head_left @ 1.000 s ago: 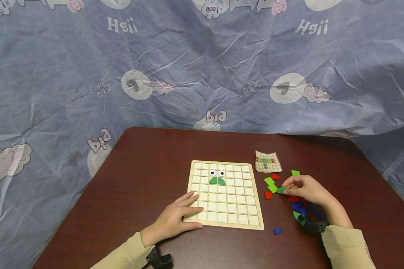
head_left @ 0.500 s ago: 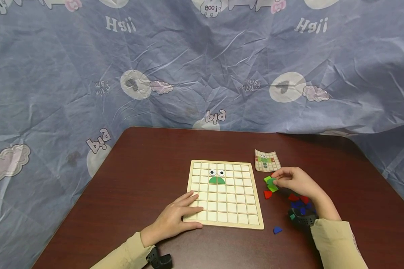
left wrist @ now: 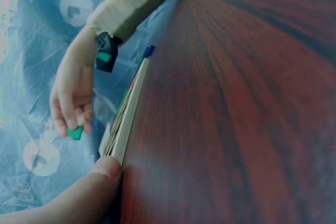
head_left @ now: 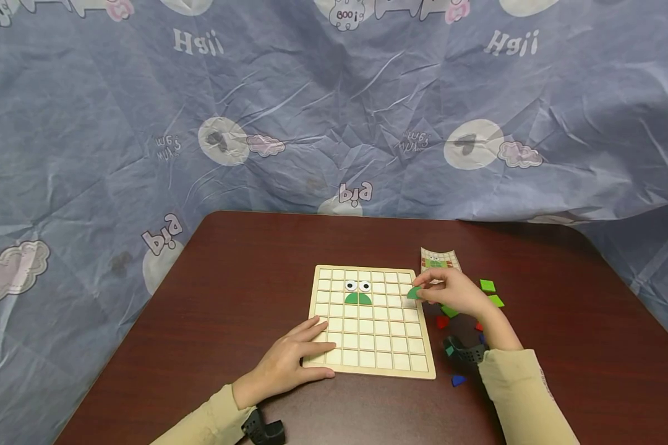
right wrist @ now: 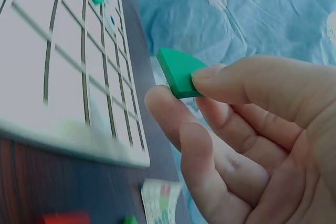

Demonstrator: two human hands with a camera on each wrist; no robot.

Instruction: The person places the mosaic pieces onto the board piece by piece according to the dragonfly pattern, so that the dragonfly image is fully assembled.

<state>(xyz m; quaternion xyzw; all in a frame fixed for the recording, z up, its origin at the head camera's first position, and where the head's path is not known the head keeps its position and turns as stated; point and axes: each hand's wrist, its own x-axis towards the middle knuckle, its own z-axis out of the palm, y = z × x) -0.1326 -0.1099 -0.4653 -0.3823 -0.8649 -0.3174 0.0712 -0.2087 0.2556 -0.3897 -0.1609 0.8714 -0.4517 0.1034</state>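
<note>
Shifting leftward, the right hand is pinching a green quarter-circle tile above the nearer edge of the gridded board; the left hand, fingers outstretched, is touching the opposite edge.

Right hand carried green piece left — to edge of board

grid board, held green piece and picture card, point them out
grid board (head_left: 366, 326), head view, bare square near the middle
held green piece (right wrist: 184, 71), right wrist view, broad face
picture card (head_left: 436, 259), head view, upper part
</note>
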